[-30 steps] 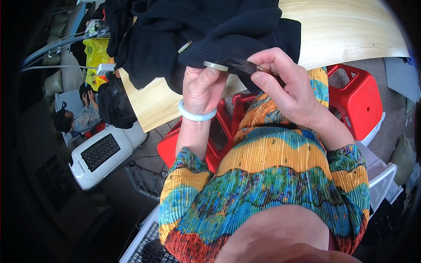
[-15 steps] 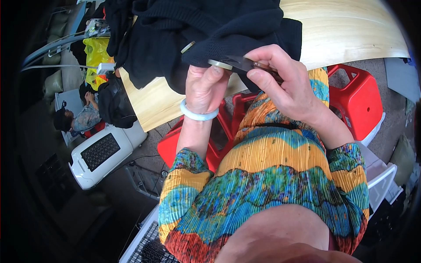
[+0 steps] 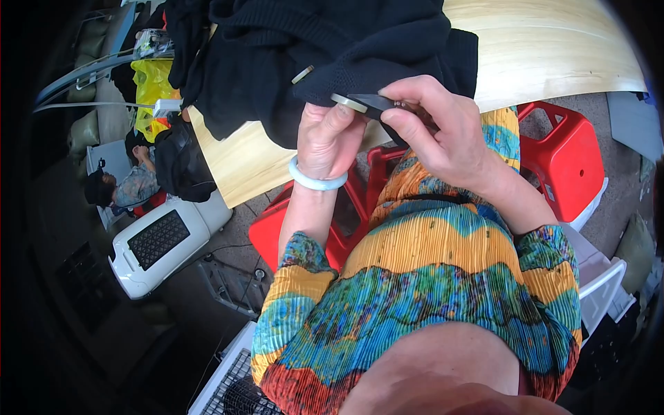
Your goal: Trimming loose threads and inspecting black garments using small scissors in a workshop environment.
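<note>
Right fingers [image 3: 415,90] shifted left, dark snips [image 3: 378,102] at pale button [image 3: 350,103]

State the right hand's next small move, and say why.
Probably angle the dark snips slightly away from the left hand: the right hand holds them close beside the pale button that the left hand pinches.

Dark snips [image 3: 373,102]: handles mostly hidden inside right hand [image 3: 443,135]. Blade contact with pale button [image 3: 348,103]: too small to tell. Left hand [image 3: 328,142]: fingertips hidden from view. Black garment [image 3: 256,76]: far end cut off by picture edge. Left red stool [image 3: 266,232]: partly hidden behind left forearm [image 3: 306,216].
</note>
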Available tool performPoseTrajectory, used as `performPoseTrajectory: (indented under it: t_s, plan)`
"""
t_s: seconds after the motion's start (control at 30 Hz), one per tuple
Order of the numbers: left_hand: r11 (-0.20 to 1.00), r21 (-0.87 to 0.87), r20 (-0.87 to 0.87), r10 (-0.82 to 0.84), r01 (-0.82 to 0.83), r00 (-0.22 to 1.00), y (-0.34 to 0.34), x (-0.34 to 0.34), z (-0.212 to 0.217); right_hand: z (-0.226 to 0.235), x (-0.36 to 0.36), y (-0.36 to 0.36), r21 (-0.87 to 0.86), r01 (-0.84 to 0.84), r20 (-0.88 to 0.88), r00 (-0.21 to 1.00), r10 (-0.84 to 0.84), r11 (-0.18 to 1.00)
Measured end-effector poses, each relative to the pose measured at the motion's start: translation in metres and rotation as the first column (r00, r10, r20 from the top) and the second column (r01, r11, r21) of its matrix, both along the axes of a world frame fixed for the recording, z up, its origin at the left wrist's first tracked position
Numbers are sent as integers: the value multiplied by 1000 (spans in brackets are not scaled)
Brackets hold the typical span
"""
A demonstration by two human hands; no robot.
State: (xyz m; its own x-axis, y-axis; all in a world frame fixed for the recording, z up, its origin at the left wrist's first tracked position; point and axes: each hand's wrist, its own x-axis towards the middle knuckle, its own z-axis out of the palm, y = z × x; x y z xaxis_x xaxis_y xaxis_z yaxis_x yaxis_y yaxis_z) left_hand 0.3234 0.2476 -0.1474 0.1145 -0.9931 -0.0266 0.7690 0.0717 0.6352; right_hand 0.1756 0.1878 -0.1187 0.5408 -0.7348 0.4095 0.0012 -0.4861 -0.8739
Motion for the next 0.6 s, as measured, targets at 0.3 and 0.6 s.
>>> performPoseTrajectory:
  t_s: [0.3,0.6]
  plan:
    - [997,68,-191,-15,29,981,0,8,1,-3,-5,-25,508,-54,267,959,-98,860]
    - [990,34,-350,-120,140,929,-14,18,16,-11,-2,-31,387,-210,229,965,127,898]
